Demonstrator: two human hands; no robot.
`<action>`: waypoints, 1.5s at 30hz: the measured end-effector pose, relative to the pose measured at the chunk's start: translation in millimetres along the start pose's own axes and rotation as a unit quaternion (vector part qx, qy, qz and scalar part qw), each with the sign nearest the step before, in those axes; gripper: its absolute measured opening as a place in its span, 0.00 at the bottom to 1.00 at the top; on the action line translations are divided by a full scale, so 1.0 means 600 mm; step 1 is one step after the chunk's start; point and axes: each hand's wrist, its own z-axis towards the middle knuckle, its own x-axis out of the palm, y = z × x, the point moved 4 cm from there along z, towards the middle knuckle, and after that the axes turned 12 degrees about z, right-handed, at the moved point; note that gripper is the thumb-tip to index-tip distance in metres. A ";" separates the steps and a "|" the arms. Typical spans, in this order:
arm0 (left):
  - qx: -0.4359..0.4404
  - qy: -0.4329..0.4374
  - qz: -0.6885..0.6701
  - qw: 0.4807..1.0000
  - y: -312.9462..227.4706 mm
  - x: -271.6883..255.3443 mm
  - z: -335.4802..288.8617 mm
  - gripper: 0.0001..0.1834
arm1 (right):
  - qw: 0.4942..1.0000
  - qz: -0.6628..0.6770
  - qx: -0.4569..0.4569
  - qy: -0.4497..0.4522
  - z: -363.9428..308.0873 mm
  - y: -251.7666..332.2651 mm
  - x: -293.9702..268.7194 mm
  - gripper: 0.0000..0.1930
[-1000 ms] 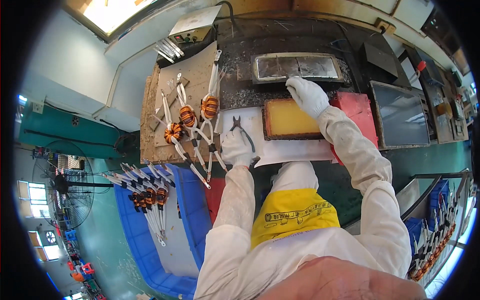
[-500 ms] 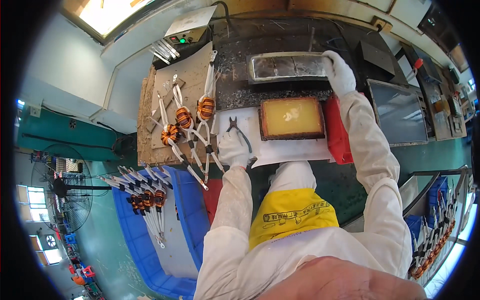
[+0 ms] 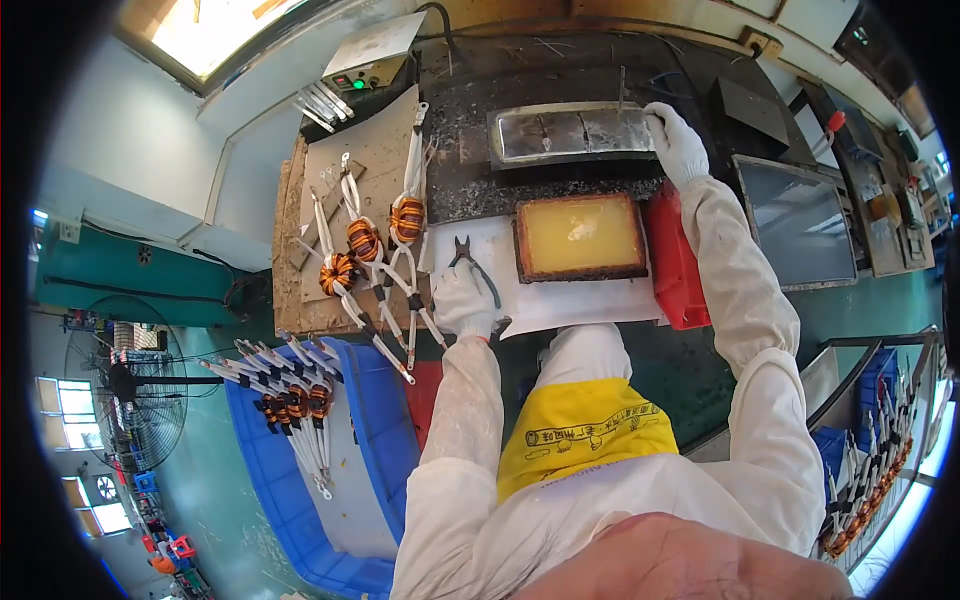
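My gloved left hand (image 3: 465, 300) is closed over one handle of the dark cutting pliers (image 3: 463, 252), which lie on white paper with their jaws pointing away. The other handle shows to the right of the hand. My gloved right hand (image 3: 677, 143) is at the right end of a long metal trough (image 3: 520, 150) of shiny silvery material. Its fingers are curled over that end, and whatever they hold is hidden. Nearer me sits a dark-edged block with a yellow, waxy-looking surface (image 3: 580, 238). Several copper-wound ring coils (image 3: 363, 240) with white sleeved leads lie left of my left hand.
A red bin (image 3: 672, 262) stands right of the yellow block. At the lower left, a blue tub (image 3: 375, 430) holds more coils. A control box (image 3: 375, 50) with a green light sits at the back left. A fan (image 3: 123, 383) stands beyond the tub.
The whole view has shifted very slightly. Both hands keep the same places, the left on the pliers and the right at the trough's end.
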 end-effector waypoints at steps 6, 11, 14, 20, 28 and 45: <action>0.023 -0.033 0.000 0.999 -0.001 -0.007 0.000 0.08 | 0.999 0.001 -0.047 -0.011 -0.002 0.000 0.003 0.09; 0.008 -0.023 0.002 1.000 -0.002 -0.006 -0.001 0.08 | 0.998 -0.003 -0.058 0.014 -0.020 0.011 -0.005 0.08; 0.022 -0.042 -0.006 0.999 0.001 -0.006 -0.001 0.08 | 0.998 -0.027 -0.045 0.027 -0.039 0.023 -0.014 0.08; 0.026 -0.047 0.000 0.999 -0.002 -0.003 -0.001 0.08 | 0.996 -0.021 -0.061 0.059 -0.076 0.041 -0.033 0.08; 0.019 -0.041 0.021 0.999 0.000 -0.001 -0.005 0.09 | 0.994 -0.027 -0.090 0.061 -0.086 0.060 -0.042 0.08; -0.001 0.010 -0.003 1.000 0.006 0.004 0.000 0.09 | 0.979 -0.125 0.134 -0.091 -0.057 -0.134 -0.235 0.18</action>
